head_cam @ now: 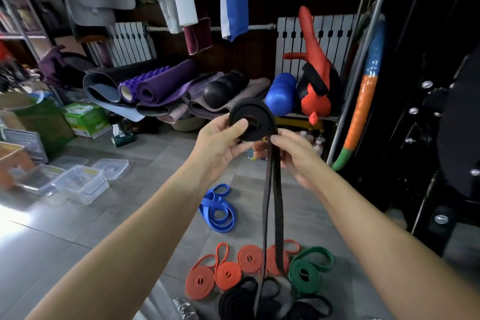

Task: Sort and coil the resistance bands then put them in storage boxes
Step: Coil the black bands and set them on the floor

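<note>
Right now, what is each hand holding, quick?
Left hand: grips the coil of the black band.
Right hand: pinches its hanging tail.

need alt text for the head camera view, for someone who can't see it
Two bare hands coil a black band: the left hand grips the rolled part, the right hand pinches its hanging tail. On the floor below lie coiled orange bands, a green band and a loose blue band, with clear storage boxes to the left.
</note>
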Demonstrator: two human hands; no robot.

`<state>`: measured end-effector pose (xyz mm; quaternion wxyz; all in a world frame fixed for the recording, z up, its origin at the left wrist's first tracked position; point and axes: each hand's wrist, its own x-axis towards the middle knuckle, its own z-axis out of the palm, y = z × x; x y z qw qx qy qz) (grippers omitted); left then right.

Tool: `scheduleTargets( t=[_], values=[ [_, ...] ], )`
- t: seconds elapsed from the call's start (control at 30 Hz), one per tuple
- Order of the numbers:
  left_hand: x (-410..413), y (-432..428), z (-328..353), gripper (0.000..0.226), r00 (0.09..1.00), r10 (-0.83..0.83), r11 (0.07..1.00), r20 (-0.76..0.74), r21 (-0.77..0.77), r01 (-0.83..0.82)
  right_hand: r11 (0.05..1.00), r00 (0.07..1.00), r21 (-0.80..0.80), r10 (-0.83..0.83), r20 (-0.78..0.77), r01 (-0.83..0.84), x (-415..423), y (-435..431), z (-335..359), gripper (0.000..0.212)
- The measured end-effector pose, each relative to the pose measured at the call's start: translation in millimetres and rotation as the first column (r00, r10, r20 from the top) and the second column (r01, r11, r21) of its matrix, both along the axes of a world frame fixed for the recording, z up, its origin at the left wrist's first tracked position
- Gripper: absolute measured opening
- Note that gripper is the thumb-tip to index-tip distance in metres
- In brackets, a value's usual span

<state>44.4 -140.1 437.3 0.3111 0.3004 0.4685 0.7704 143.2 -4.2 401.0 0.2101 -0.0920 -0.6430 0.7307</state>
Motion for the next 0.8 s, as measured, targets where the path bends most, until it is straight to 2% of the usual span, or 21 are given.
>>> scheduleTargets(
  t=[0.1, 0.2, 0.3, 0.4, 0.43, 0.5, 0.57, 0.6, 0.7, 0.8],
  values=[
    [3, -2, -8, 0.025, 1.000, -0.019, 0.999, -0.012, -0.045, 0.018, 0.992, 0.995, 0.083, -0.086, -0.057, 0.090, 4, -2, 7, 0.012],
    [6, -4, -17, 0.025, 1.000, -0.014, 0.998, 0.027, -0.064, 0.016, 0.989, 0.990, 0.092, -0.103, -0.097, 0.112, 11, 0, 5, 0.018],
    [16, -5, -30, 0.026, 0.992, -0.027, 0.998, 0.123, -0.054, 0.034, 0.990, 0.993, 0.099, -0.088, -0.074, 0.095, 17, -2, -3, 0.022],
    [24, -7, -44, 0.023, 0.988, -0.041, 0.992, 0.147, -0.112, 0.058, 0.971, 0.993, 0.208, -0.117, -0.027, 0.120, 23, -3, -12, 0.025],
    [25, -9, -45, 0.023, 0.994, -0.044, 0.986, 0.099, -0.159, 0.059, 0.954, 0.992, 0.274, -0.125, -0.001, 0.120, 26, -2, -14, 0.025],
    [23, -12, -43, 0.025, 0.992, -0.027, 0.965, -0.127, -0.261, -0.008, 0.909, 0.988, 0.403, -0.142, 0.057, 0.108, 31, 1, -17, 0.026],
    [18, -15, -35, 0.028, 0.926, -0.027, 0.939, -0.378, -0.326, -0.106, 0.875, 0.983, 0.478, -0.147, 0.109, 0.078, 36, 3, -18, 0.025],
    [16, -16, -30, 0.027, 0.891, -0.058, 0.923, -0.450, -0.364, -0.124, 0.869, 0.982, 0.492, -0.139, 0.124, 0.061, 38, 3, -19, 0.024],
    [11, -19, -23, 0.019, 0.865, -0.154, 0.875, -0.477, -0.473, -0.105, 0.871, 0.983, 0.491, -0.109, 0.146, 0.023, 40, 1, -18, 0.028],
    [9, -20, -22, 0.019, 0.872, -0.169, 0.871, -0.460, -0.483, -0.086, 0.869, 0.981, 0.494, -0.109, 0.159, 0.017, 41, 0, -19, 0.029]
  ],
)
